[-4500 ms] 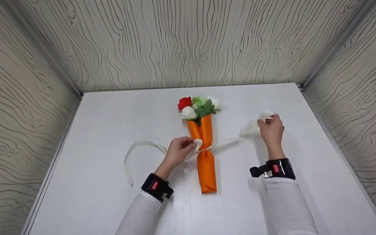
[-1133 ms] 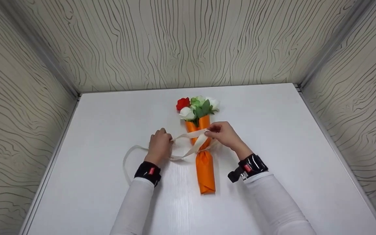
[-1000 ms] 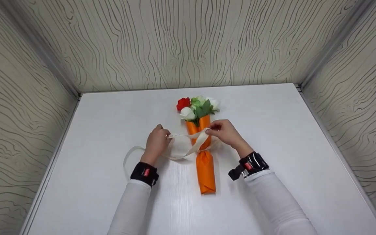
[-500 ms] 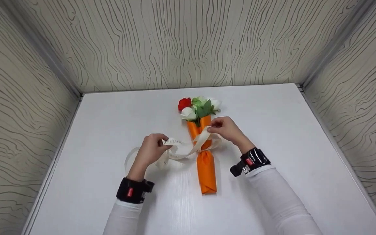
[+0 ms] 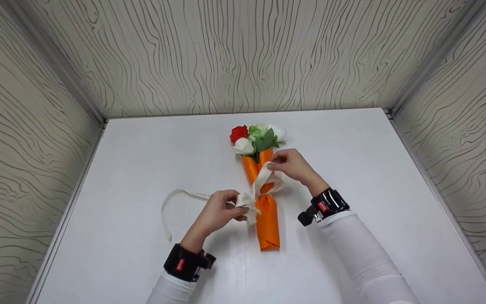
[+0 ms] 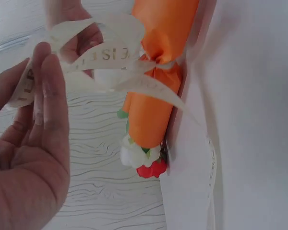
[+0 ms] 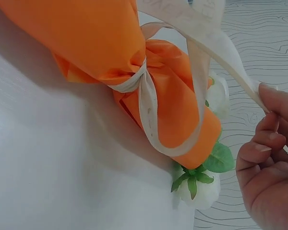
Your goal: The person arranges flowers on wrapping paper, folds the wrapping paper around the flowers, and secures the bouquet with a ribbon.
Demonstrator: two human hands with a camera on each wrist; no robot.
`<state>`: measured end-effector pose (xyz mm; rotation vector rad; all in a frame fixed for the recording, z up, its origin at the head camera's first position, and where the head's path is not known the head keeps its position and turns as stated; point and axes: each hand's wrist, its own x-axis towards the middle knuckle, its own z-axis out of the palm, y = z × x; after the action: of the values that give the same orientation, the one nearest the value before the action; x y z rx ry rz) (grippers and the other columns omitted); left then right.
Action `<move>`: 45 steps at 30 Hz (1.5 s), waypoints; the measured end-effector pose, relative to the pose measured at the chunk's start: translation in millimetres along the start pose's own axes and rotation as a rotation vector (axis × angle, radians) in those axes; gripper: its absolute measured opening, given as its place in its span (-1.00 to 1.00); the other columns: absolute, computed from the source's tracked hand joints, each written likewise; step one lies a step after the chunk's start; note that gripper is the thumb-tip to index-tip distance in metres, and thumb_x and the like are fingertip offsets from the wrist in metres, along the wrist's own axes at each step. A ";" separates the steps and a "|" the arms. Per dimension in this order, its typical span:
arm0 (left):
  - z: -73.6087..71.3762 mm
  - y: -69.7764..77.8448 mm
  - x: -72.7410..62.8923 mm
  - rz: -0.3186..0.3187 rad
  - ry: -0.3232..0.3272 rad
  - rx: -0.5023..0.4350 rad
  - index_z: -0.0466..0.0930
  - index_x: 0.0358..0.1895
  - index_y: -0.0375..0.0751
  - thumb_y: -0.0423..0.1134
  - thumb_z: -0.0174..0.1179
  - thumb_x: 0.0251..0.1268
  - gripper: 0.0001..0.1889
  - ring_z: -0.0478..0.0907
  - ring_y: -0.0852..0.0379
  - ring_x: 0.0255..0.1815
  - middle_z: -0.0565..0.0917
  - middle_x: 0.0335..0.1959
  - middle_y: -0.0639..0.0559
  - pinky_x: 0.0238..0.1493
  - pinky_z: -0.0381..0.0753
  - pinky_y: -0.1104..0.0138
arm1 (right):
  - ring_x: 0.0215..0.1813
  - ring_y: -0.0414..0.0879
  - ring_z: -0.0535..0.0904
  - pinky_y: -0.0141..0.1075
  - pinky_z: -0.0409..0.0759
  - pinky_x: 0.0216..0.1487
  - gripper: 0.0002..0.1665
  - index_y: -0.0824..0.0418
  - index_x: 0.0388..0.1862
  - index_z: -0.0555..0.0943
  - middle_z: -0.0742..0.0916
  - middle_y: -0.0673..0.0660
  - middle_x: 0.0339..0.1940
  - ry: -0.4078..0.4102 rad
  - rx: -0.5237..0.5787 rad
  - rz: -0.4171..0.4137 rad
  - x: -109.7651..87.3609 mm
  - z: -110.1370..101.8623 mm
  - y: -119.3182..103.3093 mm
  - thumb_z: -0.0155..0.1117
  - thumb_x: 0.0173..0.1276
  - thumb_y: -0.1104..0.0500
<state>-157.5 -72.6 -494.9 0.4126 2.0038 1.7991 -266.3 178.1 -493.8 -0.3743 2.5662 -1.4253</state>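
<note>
A bouquet of red, white and green flowers (image 5: 244,146) lies on the table in orange wrapping paper (image 5: 267,223), cinched at its waist by a cream printed ribbon (image 5: 262,177). My right hand (image 5: 294,165) pinches the ribbon between thumb and forefinger above the upper wrap, drawing up a loop. Left of the waist, my left hand (image 5: 222,211) holds another stretch of ribbon between thumb and fingers, seen close in the left wrist view. In the right wrist view, a slack ribbon loop hangs over the paper from the cinched waist.
The ribbon's loose tail (image 5: 165,211) curves over the white table (image 5: 352,261) to the left of the left hand. Wood-grain panels (image 5: 243,59) enclose the table at the back and both sides.
My left hand has swung out left with the ribbon, then come back right and down beside the bouquet's waist. My right hand has moved in from the right and now keeps its pinch above the wrap.
</note>
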 end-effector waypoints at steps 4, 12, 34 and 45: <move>17.9 -4.0 5.7 0.006 0.008 -0.076 0.54 -0.19 -0.28 -0.40 0.25 0.02 -0.77 0.62 -0.04 -0.38 0.58 -0.33 -0.13 -0.34 0.58 0.22 | -0.46 -0.07 0.43 -0.29 0.42 -0.42 -0.86 0.13 -0.41 0.63 0.57 0.08 -0.55 0.006 0.007 -0.002 -0.7 1.2 -0.4 0.33 0.08 0.10; 50.0 5.5 10.3 0.102 -0.052 -0.144 0.55 -0.16 -0.31 -0.42 0.24 0.03 -0.75 0.60 -0.06 -0.29 0.59 -0.26 -0.15 -0.27 0.57 0.23 | -0.44 -0.06 0.43 -0.30 0.41 -0.41 -0.83 0.22 -0.37 0.63 0.58 0.13 -0.52 0.005 0.007 -0.010 -6.0 1.0 -10.5 0.32 0.09 0.14; 71.0 -21.3 30.5 0.098 0.008 0.364 0.62 -0.24 -0.13 -0.22 0.27 0.04 -0.81 0.54 0.35 -0.43 0.60 -0.40 0.16 -0.39 0.52 0.51 | -0.47 -0.09 0.43 -0.31 0.43 -0.44 -0.86 0.12 -0.43 0.64 0.58 0.07 -0.55 -0.022 -0.005 -0.002 -6.0 0.7 -3.1 0.34 0.07 0.08; 28.5 -12.2 42.7 0.122 0.424 0.650 0.59 -0.44 -0.11 -0.15 0.24 0.05 -0.88 0.42 0.24 -0.59 0.51 -0.60 0.15 -0.57 0.41 0.44 | -0.44 -0.09 0.44 -0.32 0.45 -0.42 -0.83 0.15 -0.39 0.63 0.59 0.08 -0.52 -0.053 0.026 -0.047 -8.1 4.9 -13.8 0.34 0.07 0.09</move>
<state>-180.0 -28.8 -513.8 0.3608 2.9180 1.3305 -255.5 169.7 -484.3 -0.4641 2.5110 -1.4428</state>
